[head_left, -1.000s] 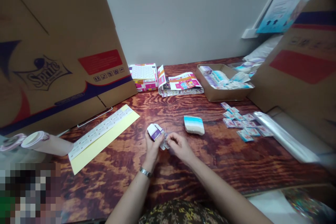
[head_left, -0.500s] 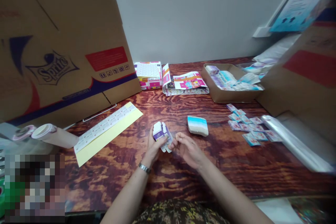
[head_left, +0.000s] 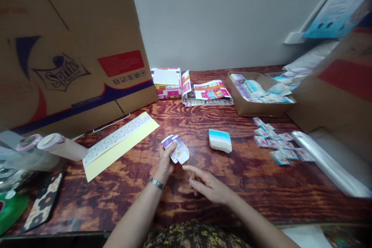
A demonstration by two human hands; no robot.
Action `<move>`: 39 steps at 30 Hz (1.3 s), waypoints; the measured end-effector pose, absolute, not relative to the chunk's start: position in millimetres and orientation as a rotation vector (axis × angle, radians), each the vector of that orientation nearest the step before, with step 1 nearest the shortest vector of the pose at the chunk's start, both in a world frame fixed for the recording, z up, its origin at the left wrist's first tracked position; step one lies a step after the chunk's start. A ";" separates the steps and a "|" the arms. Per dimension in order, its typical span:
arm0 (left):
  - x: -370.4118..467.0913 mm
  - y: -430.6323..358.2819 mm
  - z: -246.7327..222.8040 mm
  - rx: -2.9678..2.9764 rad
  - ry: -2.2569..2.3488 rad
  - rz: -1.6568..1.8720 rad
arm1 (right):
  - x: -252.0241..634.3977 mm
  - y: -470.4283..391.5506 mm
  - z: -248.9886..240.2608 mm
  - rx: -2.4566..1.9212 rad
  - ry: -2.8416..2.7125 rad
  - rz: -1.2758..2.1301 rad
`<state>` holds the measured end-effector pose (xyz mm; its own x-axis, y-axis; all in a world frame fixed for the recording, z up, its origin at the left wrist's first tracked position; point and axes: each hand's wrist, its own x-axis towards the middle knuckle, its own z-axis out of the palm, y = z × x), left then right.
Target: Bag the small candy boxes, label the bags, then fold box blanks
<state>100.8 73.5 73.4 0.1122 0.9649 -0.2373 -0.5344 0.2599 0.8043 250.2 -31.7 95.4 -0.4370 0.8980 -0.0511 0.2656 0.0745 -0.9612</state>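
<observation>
Gripping a purple-and-white cardboard box (head_left: 180, 151) left of the rectangular blue-and-white stack (head_left: 220, 141), the left hand (head_left: 165, 159) clamped its fingers near the right hand's (head_left: 210, 188) parted ones.

A silver metal-link wristwatch (head_left: 157, 183) circles 1 wrist. The dark garment (head_left: 190, 236) carries a yellow floral print.

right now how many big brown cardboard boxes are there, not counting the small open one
2: the Sprite box at the left and another box at the right edge. More could be hidden behind them.
</observation>
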 end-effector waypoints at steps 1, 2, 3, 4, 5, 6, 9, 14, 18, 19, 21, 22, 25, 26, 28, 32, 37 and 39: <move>98.3 73.7 76.4 0.614 0.856 1.198 | 254.4 -32.5 93.6 -1.196 -1.846 1.340; 95.7 73.3 79.3 0.610 0.845 1.183 | 259.2 -32.7 93.4 -1.236 -1.921 1.292; 93.3 72.2 81.7 0.609 0.834 1.165 | 264.5 -32.3 94.8 -1.274 -1.996 1.242; 91.0 70.7 83.8 0.607 0.827 1.145 | 270.1 -31.4 97.5 -1.304 -2.068 1.193; 89.0 68.9 85.6 0.605 0.823 1.126 | 275.7 -30.2 101.0 -1.327 -2.136 1.148; 87.3 66.9 86.9 0.605 0.818 1.106 | 281.0 -28.7 104.7 -1.345 -2.201 1.107; 83.7 60.9 89.6 0.626 0.790 1.051 | 293.2 -23.2 111.5 -1.365 -2.360 1.031; 77.4 51.8 93.2 0.657 0.717 1.020 | 295.9 -9.7 101.1 -1.392 -2.419 1.025; 72.1 46.8 97.2 0.684 0.695 1.001 | 286.2 0.4 92.0 -1.276 -2.370 1.092; 71.4 46.1 98.1 0.690 0.698 0.997 | 283.8 2.1 90.4 -1.218 -2.351 1.102; 70.3 45.5 99.5 0.700 0.714 0.995 | 281.7 4.6 87.5 -1.112 -2.307 1.085; 69.5 45.8 99.7 0.707 0.723 1.000 | 282.7 5.5 86.4 -1.082 -2.292 1.066; 65.1 48.8 98.2 0.750 0.739 0.987 | 294.6 8.7 87.6 -1.171 -2.274 1.012; 63.0 50.2 96.8 0.762 0.744 0.966 | 300.2 10.5 90.3 -1.238 -2.277 1.004; 59.6 52.2 93.1 0.781 0.765 0.877 | 309.7 16.1 99.6 -1.331 -2.314 1.019; 61.8 47.9 84.4 0.810 0.787 0.649 | 309.6 36.9 122.9 -1.249 -2.339 1.089; 74.0 31.7 75.0 0.678 0.814 0.566 | 301.8 63.3 139.5 -1.420 -2.047 0.807; 75.4 29.4 70.3 0.614 0.845 0.612 | 314.1 62.5 142.7 -1.468 -2.075 0.761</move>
<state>75.4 29.4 70.3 0.5192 0.7022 -0.4872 -0.2440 0.6681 0.7029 314.1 62.5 142.7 -0.3067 0.9494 0.0681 0.6806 0.2687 -0.6816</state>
